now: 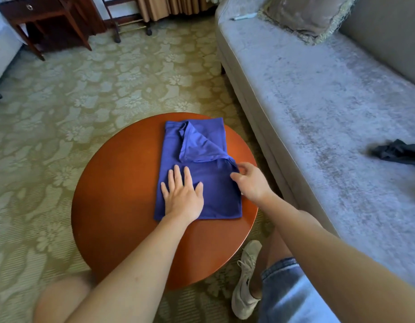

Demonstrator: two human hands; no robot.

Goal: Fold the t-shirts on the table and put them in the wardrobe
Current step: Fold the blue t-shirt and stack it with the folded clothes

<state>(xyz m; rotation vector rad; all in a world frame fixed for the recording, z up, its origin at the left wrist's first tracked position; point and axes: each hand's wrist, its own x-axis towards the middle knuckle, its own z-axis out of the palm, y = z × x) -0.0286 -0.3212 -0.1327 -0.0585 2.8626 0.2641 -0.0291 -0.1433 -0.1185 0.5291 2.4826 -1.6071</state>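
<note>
While the left hand (183, 194) lies flat with fingers straight and slightly spread, its palm presses on the near half of the half-folded blue cotton t-shirt (202, 145), towards the shirt's 7 o'clock corner. The right hand (250, 180) sits at the shirt's 3 o'clock edge, fingers loosely curled over the fold there; it is blurred, and I cannot tell whether it pinches the cloth or only touches it. The shirt rests on the round reddish-brown wooden table (108, 217), running from the middle out to the rim at 12 o'clock, with a flap turned back across its far half. At the table's 3 o'clock stands the long grey velvet sofa (318, 101), bearing a crumpled dark garment (397, 151) well apart from the hands and a fringed brown cushion (306, 17) at its far end. A dark wooden side table (39, 17) stands far off at 11 o'clock on the flower-patterned beige carpet (85, 89). Nothing lies between either hand and the shirt.
</note>
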